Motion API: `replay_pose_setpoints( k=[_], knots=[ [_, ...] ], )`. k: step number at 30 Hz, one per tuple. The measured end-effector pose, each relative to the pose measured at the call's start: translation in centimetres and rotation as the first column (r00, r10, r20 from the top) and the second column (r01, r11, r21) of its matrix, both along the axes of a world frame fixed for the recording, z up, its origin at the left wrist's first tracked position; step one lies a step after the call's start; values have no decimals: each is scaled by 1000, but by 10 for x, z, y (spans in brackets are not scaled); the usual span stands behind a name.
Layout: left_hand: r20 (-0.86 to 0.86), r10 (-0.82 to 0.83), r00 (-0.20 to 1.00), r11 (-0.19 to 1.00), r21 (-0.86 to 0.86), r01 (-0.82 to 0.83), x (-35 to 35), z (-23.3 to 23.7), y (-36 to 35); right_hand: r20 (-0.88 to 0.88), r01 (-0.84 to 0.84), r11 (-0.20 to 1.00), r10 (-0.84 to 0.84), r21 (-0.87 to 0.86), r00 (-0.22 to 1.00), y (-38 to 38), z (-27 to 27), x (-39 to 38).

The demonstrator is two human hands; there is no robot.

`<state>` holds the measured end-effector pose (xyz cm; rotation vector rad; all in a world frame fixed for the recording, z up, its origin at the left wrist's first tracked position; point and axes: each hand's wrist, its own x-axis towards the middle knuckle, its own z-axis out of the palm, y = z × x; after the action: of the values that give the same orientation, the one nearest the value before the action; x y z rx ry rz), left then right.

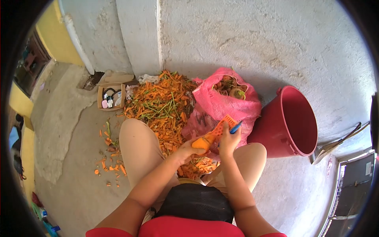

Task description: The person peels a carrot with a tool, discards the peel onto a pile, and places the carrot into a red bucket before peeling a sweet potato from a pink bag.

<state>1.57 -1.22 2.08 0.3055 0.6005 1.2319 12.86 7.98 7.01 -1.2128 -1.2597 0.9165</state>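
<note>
Between my knees, my left hand (189,149) is closed around an orange carrot (201,143). My right hand (229,140) grips a tool with a blue handle (236,127), held close to the carrot; its working end is too small to make out. An orange perforated piece (226,121) shows just above my right hand. Behind my hands lies a big heap of orange peelings and green stems (162,102). A pink woven sack (221,100) stands open beside the heap, with root vegetables (231,87) in its mouth.
A dark red bucket (272,126) leans at the right of the sack, near a dustpan-like tool (321,152). A small cardboard box (111,97) with items stands left of the heap. Loose scraps (112,166) lie on the floor by my left knee. A wall (252,35) rises behind.
</note>
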Motion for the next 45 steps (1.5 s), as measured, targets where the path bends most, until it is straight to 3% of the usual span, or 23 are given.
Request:
replay_pose_setpoints(
  k=[2,9,13,16,18,19,23,25,26,28,31,34,36,38,41,43,45],
  knots=[
    [-58,19,998,999,29,-17,1,4,-1,101,4,993,-16,119,995,-9,-2,-10],
    [-241,169,956,986,52,-161,5,0,-3,323,4,1000,-13,30,946,-5,-7,-11],
    [-276,250,928,968,38,-250,7,3,3,344,63,993,-96,105,934,20,-25,-7],
    [-228,201,953,978,100,-183,3,1,-1,200,260,956,-284,138,938,69,-56,17],
    [-241,169,956,985,82,-154,-3,11,-4,268,424,888,-459,181,847,92,-59,44],
    [-243,151,958,988,70,-138,-4,14,-6,281,414,909,-409,47,868,90,-45,48],
    [-302,154,941,988,22,-154,-5,0,2,201,203,954,-249,221,948,59,-28,22],
    [-258,164,952,985,-5,-171,-1,-3,4,179,83,990,-102,110,979,31,-25,4],
    [-237,168,957,984,-21,-178,1,-5,4,189,28,989,-56,148,980,14,-15,-7],
    [-229,188,955,981,-10,-195,1,-3,2,164,8,1000,-4,-21,986,-4,-11,-17],
    [-257,211,943,977,22,-212,2,-6,2,259,23,998,-9,-52,966,-4,-15,-16],
    [-320,179,930,984,70,-165,3,-1,-2,306,176,969,-223,174,926,45,-42,7],
    [-313,153,937,987,87,-132,1,8,-7,242,373,907,-413,193,878,73,-39,34],
    [-242,140,960,988,92,-121,-1,16,-10,164,492,871,-483,-13,860,102,-72,71],
    [-385,242,891,970,101,-220,-6,-8,-1,-117,176,933,-222,-313,968,89,-78,66],
    [-681,313,662,950,244,-197,-8,-21,5,-270,-83,879,-53,-469,961,68,-74,47],
    [-851,345,396,938,312,-149,-10,-25,4,-432,-358,745,105,-562,896,44,-76,28]
  ],
)
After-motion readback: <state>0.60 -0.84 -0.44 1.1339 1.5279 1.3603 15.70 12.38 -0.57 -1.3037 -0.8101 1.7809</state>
